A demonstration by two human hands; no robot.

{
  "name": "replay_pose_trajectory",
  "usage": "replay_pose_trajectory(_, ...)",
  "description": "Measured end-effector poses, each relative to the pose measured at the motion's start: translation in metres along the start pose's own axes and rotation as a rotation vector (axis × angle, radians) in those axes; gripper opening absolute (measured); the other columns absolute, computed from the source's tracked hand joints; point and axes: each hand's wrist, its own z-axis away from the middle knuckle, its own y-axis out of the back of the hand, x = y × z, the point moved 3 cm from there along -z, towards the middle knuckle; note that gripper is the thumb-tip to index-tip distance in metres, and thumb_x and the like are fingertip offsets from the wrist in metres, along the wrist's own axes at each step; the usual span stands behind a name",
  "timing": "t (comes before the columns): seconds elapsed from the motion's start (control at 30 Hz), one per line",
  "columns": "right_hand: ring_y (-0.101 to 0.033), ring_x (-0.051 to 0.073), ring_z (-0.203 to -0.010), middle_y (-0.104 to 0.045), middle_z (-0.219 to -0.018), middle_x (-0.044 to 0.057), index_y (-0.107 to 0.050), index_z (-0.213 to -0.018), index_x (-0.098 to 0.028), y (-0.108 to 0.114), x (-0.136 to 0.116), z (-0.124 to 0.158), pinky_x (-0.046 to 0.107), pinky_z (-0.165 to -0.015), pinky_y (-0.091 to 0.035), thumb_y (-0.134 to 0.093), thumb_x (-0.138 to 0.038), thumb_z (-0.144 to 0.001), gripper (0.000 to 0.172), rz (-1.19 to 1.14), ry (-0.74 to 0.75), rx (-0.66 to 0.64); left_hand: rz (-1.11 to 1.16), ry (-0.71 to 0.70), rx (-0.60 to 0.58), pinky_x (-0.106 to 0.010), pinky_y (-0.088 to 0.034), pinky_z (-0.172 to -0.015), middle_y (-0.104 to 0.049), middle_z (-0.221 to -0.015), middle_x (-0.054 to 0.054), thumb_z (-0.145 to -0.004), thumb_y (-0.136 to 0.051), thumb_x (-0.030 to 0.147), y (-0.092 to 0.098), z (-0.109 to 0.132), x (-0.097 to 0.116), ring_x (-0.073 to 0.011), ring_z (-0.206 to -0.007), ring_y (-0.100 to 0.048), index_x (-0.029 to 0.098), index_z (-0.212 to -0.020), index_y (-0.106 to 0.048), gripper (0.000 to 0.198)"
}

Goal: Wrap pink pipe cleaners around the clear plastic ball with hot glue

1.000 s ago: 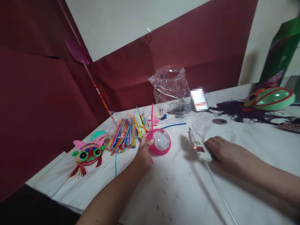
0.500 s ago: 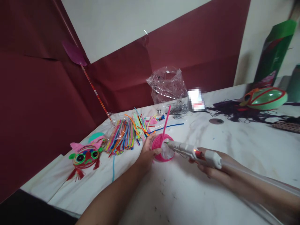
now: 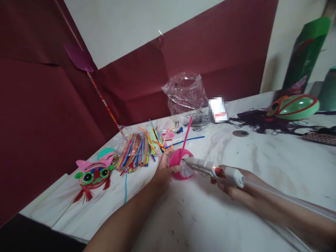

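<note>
My left hand [image 3: 166, 168] is closed around the side of a round, clear-looking piece wrapped in pink pipe cleaner [image 3: 176, 158]. One loose end of the pipe cleaner sticks up from it. In my right hand [image 3: 228, 189] is a white hot glue gun [image 3: 203, 166] with an orange light glowing. Its nozzle is at the pink-wrapped piece, close to the base of the upright end; whether it touches cannot be made out. Left of my left hand lies a pile of colourful pipe cleaners [image 3: 136, 150].
A finished-looking animal face [image 3: 95, 178] sits at the left. Behind are a crumpled clear plastic bag [image 3: 185, 94] and a blurred white item [image 3: 218, 110]. To the right lie a grey disc [image 3: 240, 133], purple threads [image 3: 254, 119] and a green balloon-like mask [image 3: 298, 106]. A purple fly swatter [image 3: 78, 57] leans at the left.
The view has shifted slightly. Both hands, the glue gun and the pink-wrapped piece keep nearly the same positions relative to each other.
</note>
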Motion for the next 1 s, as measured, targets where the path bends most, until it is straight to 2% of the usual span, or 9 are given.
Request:
replay_pose_trajectory(0.2,-0.059,0.016,-0.055,-0.067,-0.070,0.002,-0.064,-0.077,-0.023,0.0002,-0.0013,0.0004,0.026,-0.049,-0.047,-0.045,-0.033,-0.087,0.024,0.000,0.001,0.010,0.018,0.002,0.002,-0.043,-0.042,-0.102,-0.058,-0.134,-0.008,-0.052,-0.084,0.021,0.0021,-0.0014,-0.0031,-0.0343,-0.129,-0.048,0.028,-0.121,-0.056,0.075)
replay_pose_trajectory(0.33,-0.061,0.017,-0.057,-0.066,-0.067,0.001,-0.066,-0.078,-0.022,0.0004,-0.0011,-0.0003,0.027,-0.052,-0.049,-0.047,-0.033,-0.087,0.024,0.020,0.012,0.003,0.025,0.001,-0.005,-0.043,-0.042,-0.102,-0.058,-0.134,-0.008,-0.052,-0.084,0.021,0.0015,-0.0012,-0.0032,-0.0345,-0.128,-0.049,0.027,-0.123,-0.055,0.077)
replay_pose_trajectory(0.53,-0.065,0.018,-0.060,-0.070,-0.074,0.003,-0.064,-0.077,-0.021,0.0029,0.0042,-0.0030,0.026,-0.053,-0.052,-0.048,-0.030,-0.085,0.020,0.040,0.033,-0.025,0.011,-0.009,-0.005,-0.041,-0.044,-0.101,-0.056,-0.137,-0.006,-0.054,-0.081,0.017,0.0012,-0.0004,-0.0006,-0.0337,-0.133,-0.045,0.027,-0.121,-0.057,0.072)
replay_pose_trajectory(0.7,-0.061,0.015,-0.054,-0.069,-0.072,0.002,-0.066,-0.081,-0.021,0.0018,0.0051,-0.0027,0.023,-0.047,-0.050,-0.048,-0.031,-0.086,0.021,0.017,0.033,-0.051,-0.001,0.005,0.017,-0.042,-0.045,-0.099,-0.059,-0.132,-0.007,-0.055,-0.078,0.014,-0.0004,0.0004,0.0006,-0.0334,-0.126,-0.051,0.027,-0.120,-0.057,0.069)
replay_pose_trajectory(1.0,-0.067,0.019,-0.064,-0.069,-0.072,0.002,-0.065,-0.077,-0.022,0.0038,0.0020,-0.0027,0.024,-0.051,-0.054,-0.046,-0.028,-0.085,0.022,0.037,0.020,-0.004,-0.023,-0.008,0.003,-0.041,-0.046,-0.096,-0.061,-0.129,-0.007,-0.056,-0.079,0.017,-0.0008,0.0008,0.0013,-0.0317,-0.121,-0.054,0.026,-0.118,-0.057,0.067)
